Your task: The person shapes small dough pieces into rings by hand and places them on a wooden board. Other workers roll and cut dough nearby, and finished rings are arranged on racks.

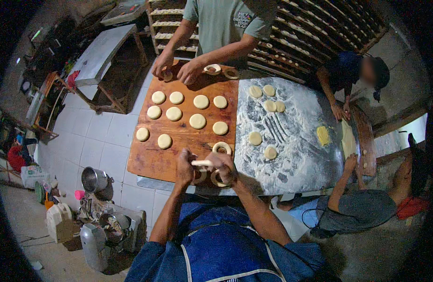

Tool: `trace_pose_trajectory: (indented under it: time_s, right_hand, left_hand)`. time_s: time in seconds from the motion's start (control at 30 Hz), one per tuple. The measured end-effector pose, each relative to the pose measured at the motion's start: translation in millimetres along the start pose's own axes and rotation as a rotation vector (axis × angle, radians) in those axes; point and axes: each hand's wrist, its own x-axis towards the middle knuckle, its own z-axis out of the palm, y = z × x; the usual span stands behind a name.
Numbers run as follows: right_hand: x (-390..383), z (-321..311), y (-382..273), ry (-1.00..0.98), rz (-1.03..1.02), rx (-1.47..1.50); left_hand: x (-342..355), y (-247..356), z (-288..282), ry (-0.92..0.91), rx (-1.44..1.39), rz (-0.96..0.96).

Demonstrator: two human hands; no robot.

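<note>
Head view: dough strip (202,163) is being pinched between left hand (185,168) and right hand (224,165), risking tearing if overstretched.

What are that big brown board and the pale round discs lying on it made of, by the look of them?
The board looks like bare wood: warm brown, matte, faint grain. The discs look like raw dough: pale cream, soft-edged, matte, with loose flour spread on the tabletop beside them.

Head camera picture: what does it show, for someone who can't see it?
Two hands, left and right, stretch a dough strip over a wooden board holding flat dough rounds and a dough ring. Other people work around the floured table.
</note>
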Motion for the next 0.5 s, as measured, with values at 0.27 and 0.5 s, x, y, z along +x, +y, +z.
trace_pose_trajectory:
  time_s: [0.27,0.5]
  right_hand:
    - [38.0,11.5,-24.3,0.001,0.677,-0.970]
    - [16.1,15.2,10.0,-0.100,0.401,-0.869]
  left_hand:
    - [55.5,32.0,-23.1,-0.092,1.467,0.571]
    - [53.3,25.4,-27.0,-0.204,1.358,0.646]
